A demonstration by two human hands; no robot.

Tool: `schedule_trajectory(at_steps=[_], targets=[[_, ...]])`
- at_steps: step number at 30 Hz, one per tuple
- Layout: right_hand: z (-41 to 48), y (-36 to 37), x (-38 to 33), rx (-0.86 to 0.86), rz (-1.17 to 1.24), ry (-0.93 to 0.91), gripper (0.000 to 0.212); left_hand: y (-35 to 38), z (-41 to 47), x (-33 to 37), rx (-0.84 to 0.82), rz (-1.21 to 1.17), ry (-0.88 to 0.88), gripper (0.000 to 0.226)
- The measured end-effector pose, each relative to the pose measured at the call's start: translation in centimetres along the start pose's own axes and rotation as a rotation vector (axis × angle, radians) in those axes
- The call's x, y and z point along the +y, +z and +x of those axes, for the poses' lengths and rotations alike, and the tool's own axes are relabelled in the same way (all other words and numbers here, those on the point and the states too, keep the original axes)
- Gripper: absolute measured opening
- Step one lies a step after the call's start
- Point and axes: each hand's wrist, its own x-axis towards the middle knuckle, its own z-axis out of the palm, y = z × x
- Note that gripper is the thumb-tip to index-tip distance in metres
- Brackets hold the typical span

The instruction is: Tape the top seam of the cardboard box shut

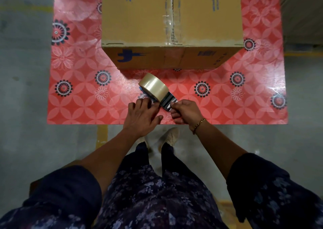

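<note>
Before box [172, 19], both hands gripping dispenser [157, 90]

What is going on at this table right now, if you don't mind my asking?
A person is standing at a table covered with a red floral cloth, getting a tape dispenser ready. The right hand pinches the dispenser's blade end, where the tape comes off the clear roll, while the left hand steadies it from the other side. The cardboard box sits just beyond, flaps closed, with clear tape already visible along its centre seam. Neither hand is touching the box.
</note>
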Motion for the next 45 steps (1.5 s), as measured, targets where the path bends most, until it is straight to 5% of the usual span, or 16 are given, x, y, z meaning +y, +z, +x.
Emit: schedule_trajectory(at_steps=[13, 35, 45], targets=[[0.2, -0.9, -0.1, -0.069, -0.092, -0.011, 0.017, 1.8, -0.2, 4.1, 0.105, -0.224, -0.393, 0.050], [-0.6, -0.4, -1.6, -0.100, 0.012, 0.153, 0.015, 2.6, -0.5, 4.4, 0.122, -0.199, -0.391, 0.046], [-0.7, 0.2, -1.8, -0.029, 0.003, 0.120, 0.009, 2.8, 0.2, 6.0, 0.181, -0.235, -0.521, 0.044]])
